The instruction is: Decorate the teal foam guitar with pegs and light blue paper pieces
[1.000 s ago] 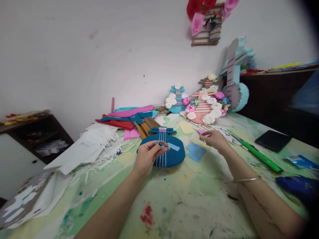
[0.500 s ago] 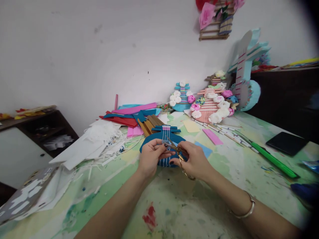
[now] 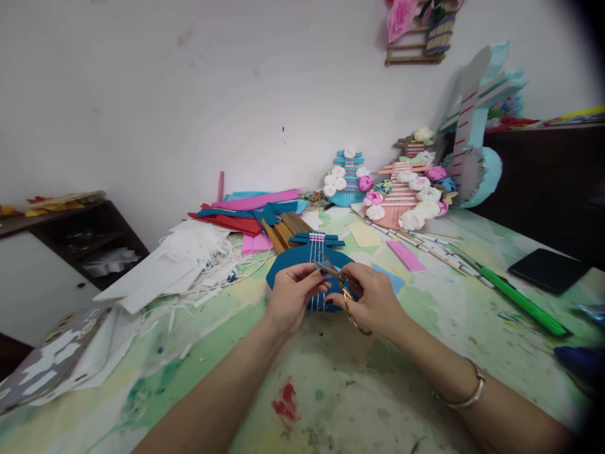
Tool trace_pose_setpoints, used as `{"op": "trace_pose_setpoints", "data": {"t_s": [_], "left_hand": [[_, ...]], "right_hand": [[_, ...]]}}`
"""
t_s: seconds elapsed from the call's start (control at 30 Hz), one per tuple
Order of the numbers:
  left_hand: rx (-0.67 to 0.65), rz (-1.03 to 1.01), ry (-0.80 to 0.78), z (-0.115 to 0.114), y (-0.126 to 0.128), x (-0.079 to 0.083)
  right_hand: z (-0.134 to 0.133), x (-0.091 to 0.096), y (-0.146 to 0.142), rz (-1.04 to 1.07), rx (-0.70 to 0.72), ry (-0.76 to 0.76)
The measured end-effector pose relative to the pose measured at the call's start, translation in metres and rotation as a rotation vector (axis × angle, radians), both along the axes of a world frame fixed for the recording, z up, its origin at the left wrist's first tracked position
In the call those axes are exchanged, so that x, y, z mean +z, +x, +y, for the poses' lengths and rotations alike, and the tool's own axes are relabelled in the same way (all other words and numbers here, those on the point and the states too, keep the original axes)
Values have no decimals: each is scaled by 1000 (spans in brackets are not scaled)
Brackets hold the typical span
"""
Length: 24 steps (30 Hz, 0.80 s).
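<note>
My right hand [image 3: 377, 304] holds a pair of scissors [image 3: 348, 304] with gold handles, its blades parted and pointing left. Close to the blades, my left hand [image 3: 292, 297] has thumb and fingers pinched together. Whatever lies between those fingertips is too small to make out. Both hands are above a dark blue, guitar-shaped craft piece [image 3: 283, 261] with white strings down its middle and pink strips across its neck. The hands cover much of its lower body. A light blue paper [image 3: 391, 279] lies just beyond my right hand.
White scraps and shredded paper [image 3: 193, 252] lie left, with coloured paper sheets [image 3: 255, 200] behind. Flower-covered guitar crafts [image 3: 396, 202] stand at the back right. Rolled paper sticks [image 3: 435, 247], a green cutter [image 3: 522, 302] and a black tablet-like slab [image 3: 548, 271] lie on the right.
The view has shifted slightly. The light blue piece near my left fingertips no longer shows clearly. Both hands stay close together over the blue craft, the scissors still in my right hand.
</note>
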<state>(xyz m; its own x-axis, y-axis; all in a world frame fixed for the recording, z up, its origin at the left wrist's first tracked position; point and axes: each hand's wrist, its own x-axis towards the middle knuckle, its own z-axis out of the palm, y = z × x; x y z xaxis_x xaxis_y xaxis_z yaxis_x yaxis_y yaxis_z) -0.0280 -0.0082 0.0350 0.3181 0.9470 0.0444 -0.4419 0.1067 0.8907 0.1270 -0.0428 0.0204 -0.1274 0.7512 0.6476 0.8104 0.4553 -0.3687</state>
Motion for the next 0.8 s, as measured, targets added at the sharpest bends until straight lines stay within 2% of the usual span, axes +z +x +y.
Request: {"op": "trace_pose_setpoints", "data": {"t_s": [0.33, 0.8], "left_hand": [[-3, -43, -11, -1, 2, -1], [-10, -18, 8, 1, 0, 3]], "right_hand": [[0, -1, 0, -12, -9, 16], [3, -4, 3, 31, -22, 133]]}}
